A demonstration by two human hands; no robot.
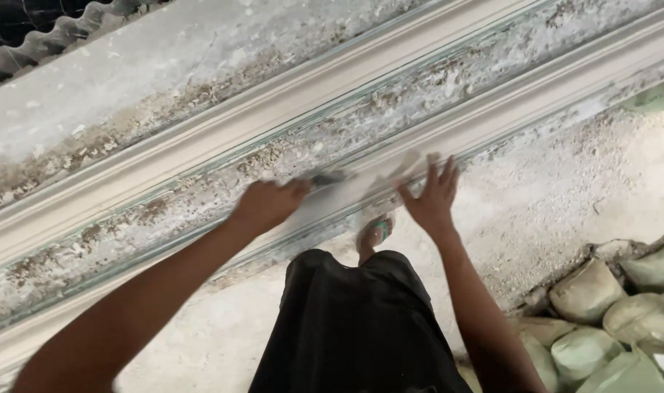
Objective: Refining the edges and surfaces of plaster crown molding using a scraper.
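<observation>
My left hand (268, 204) is closed around a small tool whose dark, plaster-smeared blade (327, 177) points right along a long white plaster moulding strip (492, 120). My right hand (432, 196) lies with fingers spread on the same strip, just right of the blade. The strip runs diagonally from lower left to upper right. A second, parallel moulding strip (201, 135) lies farther up on the plaster-crusted casting bench (128, 80). Motion blur hides the tool's exact shape.
Several filled greenish-grey sacks (601, 313) are piled at the lower right on the dusty floor (550, 204). My black-clothed leg (354, 327) and sandalled foot (376, 233) stand by the bench. A corrugated sheet (62, 33) edges the top left.
</observation>
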